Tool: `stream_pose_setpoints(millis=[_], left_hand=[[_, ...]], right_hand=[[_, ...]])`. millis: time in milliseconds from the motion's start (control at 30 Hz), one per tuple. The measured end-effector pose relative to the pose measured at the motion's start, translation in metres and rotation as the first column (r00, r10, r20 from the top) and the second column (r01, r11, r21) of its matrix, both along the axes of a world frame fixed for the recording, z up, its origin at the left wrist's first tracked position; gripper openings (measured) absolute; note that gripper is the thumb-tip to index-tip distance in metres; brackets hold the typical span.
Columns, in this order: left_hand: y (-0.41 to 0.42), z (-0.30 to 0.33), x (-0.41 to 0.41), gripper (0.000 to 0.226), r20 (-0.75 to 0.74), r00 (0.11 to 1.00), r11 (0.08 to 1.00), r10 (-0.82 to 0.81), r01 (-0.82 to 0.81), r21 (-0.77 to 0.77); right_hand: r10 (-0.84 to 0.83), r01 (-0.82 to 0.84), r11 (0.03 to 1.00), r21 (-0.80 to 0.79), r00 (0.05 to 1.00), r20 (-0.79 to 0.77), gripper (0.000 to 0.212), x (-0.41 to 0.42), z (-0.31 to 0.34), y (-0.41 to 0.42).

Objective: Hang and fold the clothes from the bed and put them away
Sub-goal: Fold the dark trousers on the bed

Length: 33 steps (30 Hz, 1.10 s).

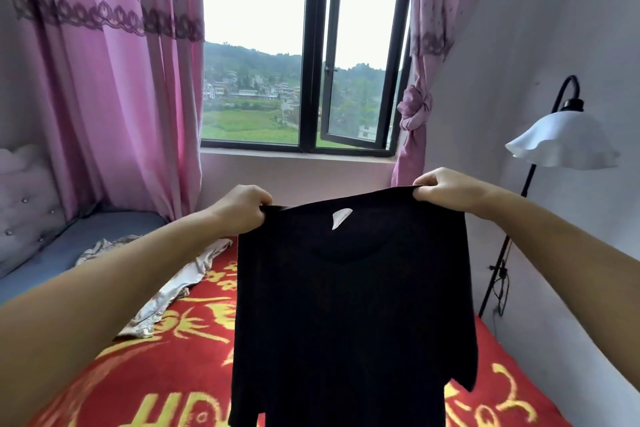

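This is a bedroom in a home. A bed (173, 367) with a red and yellow blanket is filling the bottom of the room, and a soft padded headboard (24, 204) is standing at its left. Pink curtains (104, 80) are hanging beside an open window (363, 52). A floor lamp (562, 140) with a white shade is standing by the wall.

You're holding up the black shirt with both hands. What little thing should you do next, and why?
Probably lower the black shirt flat onto the red blanket, ready to fold. The left hand and right hand each grip a shoulder, so it hangs spread open above the bed, and no hanger shows in this view. The pale garment lies off to the left, apart from where the shirt would land.
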<state>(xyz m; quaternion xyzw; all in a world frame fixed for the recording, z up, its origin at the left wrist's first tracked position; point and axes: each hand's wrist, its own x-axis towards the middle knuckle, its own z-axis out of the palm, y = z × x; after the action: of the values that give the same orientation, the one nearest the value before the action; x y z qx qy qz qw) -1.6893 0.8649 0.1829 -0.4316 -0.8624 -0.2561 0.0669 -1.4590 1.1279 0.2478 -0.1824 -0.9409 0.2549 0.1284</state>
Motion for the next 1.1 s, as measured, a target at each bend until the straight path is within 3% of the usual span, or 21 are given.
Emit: stream_pose_setpoints(millis=[67,100,167,233,333,433,533,600,667,733,800,867,967,1100], left_hand=[[0.002,-0.006,0.000,0.023,0.106,0.992,0.995,0.062,-0.069,0.066],[0.003,-0.005,0.002,0.024,0.229,0.973,0.985,0.022,-0.060,0.160],[0.002,0.001,0.010,0.031,0.463,0.873,0.934,-0.154,-0.024,0.355],[-0.002,0.008,0.016,0.026,0.567,0.765,0.904,-0.304,0.045,0.425],[-0.013,0.015,0.019,0.012,0.518,0.773,0.902,-0.367,0.158,0.403],[-0.019,0.017,0.010,0.021,0.424,0.826,0.895,-0.371,0.197,0.400],[-0.021,0.016,0.010,0.035,0.166,0.930,0.938,-0.329,0.301,0.173],[-0.018,0.012,0.019,0.041,0.089,0.927,0.931,-0.365,0.364,0.023],[-0.013,0.004,0.031,0.038,0.176,0.894,0.910,-0.412,0.414,0.027],[-0.011,-0.003,0.041,0.030,0.334,0.825,0.889,-0.455,0.403,0.217],[-0.009,-0.009,0.047,0.020,0.483,0.727,0.847,-0.488,0.261,0.463],[-0.006,-0.012,0.051,0.017,0.572,0.666,0.822,-0.479,0.111,0.559],[0.000,-0.014,0.055,0.021,0.550,0.716,0.847,-0.431,0.112,0.519],[-0.008,-0.013,0.049,0.026,0.497,0.741,0.879,-0.451,0.272,0.392]], right_hand=[[0.040,-0.040,0.999,0.002,0.999,-0.023,0.035,-0.001,-0.001,-0.003],[0.048,-0.048,0.999,-0.003,0.998,-0.035,0.036,-0.001,-0.002,-0.003],[0.047,-0.049,0.998,-0.048,0.998,-0.046,0.029,0.001,-0.002,-0.001],[0.044,-0.048,0.994,-0.102,0.998,-0.038,0.024,0.005,-0.001,0.003],[0.049,-0.049,0.987,-0.152,0.999,0.001,0.028,0.011,0.001,0.009],[0.047,-0.040,0.982,-0.182,0.998,0.037,0.032,0.013,0.000,0.010],[0.038,-0.038,0.976,-0.217,0.999,-0.003,0.033,0.011,0.000,0.005],[0.047,-0.060,0.964,-0.260,0.997,-0.055,0.038,0.007,0.002,-0.001],[0.071,-0.095,0.959,-0.266,0.993,-0.098,0.045,0.002,0.008,-0.008],[0.065,-0.097,0.963,-0.252,0.989,-0.132,0.048,-0.005,0.014,-0.013],[0.040,-0.078,0.967,-0.241,0.987,-0.158,0.046,-0.009,0.019,-0.014],[0.018,-0.060,0.967,-0.246,0.985,-0.170,0.043,-0.010,0.021,-0.012],[0.011,-0.048,0.972,-0.232,0.988,-0.157,0.043,-0.011,0.019,-0.011],[-0.003,-0.022,0.979,-0.205,0.993,-0.119,0.043,-0.004,0.015,-0.006]])
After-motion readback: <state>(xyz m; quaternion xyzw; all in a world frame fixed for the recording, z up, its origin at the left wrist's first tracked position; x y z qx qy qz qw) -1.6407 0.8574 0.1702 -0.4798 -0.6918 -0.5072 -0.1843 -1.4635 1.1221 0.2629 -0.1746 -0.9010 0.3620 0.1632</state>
